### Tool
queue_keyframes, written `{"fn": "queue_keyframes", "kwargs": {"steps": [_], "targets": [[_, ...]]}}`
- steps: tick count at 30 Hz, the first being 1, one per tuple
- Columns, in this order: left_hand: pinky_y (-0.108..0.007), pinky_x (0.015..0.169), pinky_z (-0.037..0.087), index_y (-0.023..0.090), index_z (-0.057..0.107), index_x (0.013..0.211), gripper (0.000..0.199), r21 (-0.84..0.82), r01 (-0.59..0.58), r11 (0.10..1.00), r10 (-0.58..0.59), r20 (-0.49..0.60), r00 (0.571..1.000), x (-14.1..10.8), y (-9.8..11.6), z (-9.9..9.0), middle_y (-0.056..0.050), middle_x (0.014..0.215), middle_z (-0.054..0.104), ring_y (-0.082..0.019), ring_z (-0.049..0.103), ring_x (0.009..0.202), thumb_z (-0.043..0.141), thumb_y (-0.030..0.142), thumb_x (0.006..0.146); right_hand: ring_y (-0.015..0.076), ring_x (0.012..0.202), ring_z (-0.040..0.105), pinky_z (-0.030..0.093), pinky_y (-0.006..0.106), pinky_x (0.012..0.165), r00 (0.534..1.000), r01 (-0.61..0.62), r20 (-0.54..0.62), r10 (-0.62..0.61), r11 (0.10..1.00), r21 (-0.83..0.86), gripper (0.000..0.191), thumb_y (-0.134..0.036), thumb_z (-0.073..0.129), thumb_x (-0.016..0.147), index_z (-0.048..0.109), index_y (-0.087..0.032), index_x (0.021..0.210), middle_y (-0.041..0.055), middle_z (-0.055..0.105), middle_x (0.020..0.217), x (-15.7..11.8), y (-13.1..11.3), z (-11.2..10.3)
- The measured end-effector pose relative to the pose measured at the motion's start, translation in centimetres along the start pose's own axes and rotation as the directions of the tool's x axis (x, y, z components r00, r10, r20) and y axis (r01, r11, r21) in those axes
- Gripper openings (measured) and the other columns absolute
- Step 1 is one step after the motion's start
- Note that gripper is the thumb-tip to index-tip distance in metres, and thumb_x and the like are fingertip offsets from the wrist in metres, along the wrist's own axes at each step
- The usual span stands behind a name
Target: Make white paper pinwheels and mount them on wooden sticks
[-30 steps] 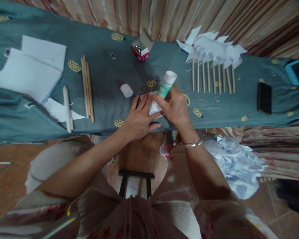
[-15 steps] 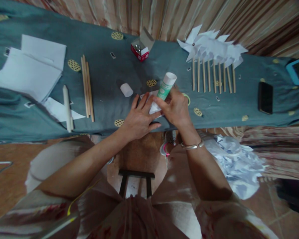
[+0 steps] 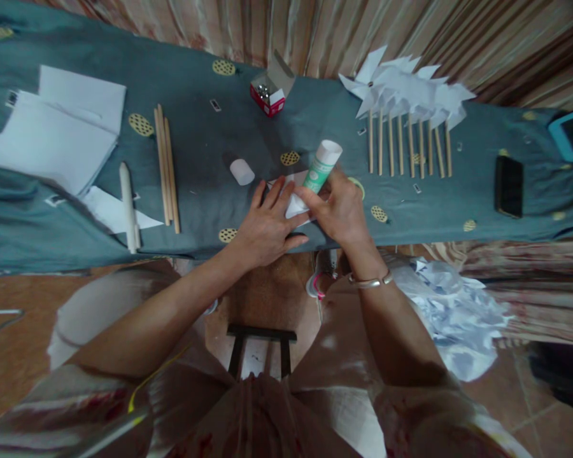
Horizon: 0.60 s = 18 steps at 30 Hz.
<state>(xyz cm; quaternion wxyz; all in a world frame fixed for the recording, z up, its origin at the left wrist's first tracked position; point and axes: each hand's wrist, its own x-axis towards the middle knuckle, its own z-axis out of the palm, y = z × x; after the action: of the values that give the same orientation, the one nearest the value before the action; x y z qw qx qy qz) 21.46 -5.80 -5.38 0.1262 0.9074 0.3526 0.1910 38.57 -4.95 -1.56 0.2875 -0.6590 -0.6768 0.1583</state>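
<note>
Right hand (image 3: 344,213) grips the glue stick (image 3: 319,170), left hand (image 3: 266,228) spread on the paper (image 3: 295,206): apparently gluing; the next stroke calls for steady pinning.

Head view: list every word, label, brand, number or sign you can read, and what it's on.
No text is readable.
Glue stick: light print on its green label, too small and blurred to read.
Red box: light marks on its side, too blurred to read.
Tablecloth: small dark printed patches, too small to read.
Phone: dark, no text visible.
</note>
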Motion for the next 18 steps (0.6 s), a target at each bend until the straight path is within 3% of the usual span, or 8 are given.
{"fn": "queue_keyframes", "kwargs": {"steps": [18], "targets": [[-0.066,0.115,0.017,0.032,0.057,0.135,0.049,-0.013,0.009,1.000,-0.009,0.003,1.000,0.09,0.14,-0.23,-0.012,0.158,0.035,-0.040,0.025,0.147,0.060,0.051,0.090,0.0223,0.077,0.062,0.046,0.035,0.073,0.999,-0.039,0.014,0.038,0.999,0.021,0.038,-0.058,0.062,0.084,0.058,-0.021,0.087,0.0024,0.060,0.072,0.01,0.68,-0.55]]}}
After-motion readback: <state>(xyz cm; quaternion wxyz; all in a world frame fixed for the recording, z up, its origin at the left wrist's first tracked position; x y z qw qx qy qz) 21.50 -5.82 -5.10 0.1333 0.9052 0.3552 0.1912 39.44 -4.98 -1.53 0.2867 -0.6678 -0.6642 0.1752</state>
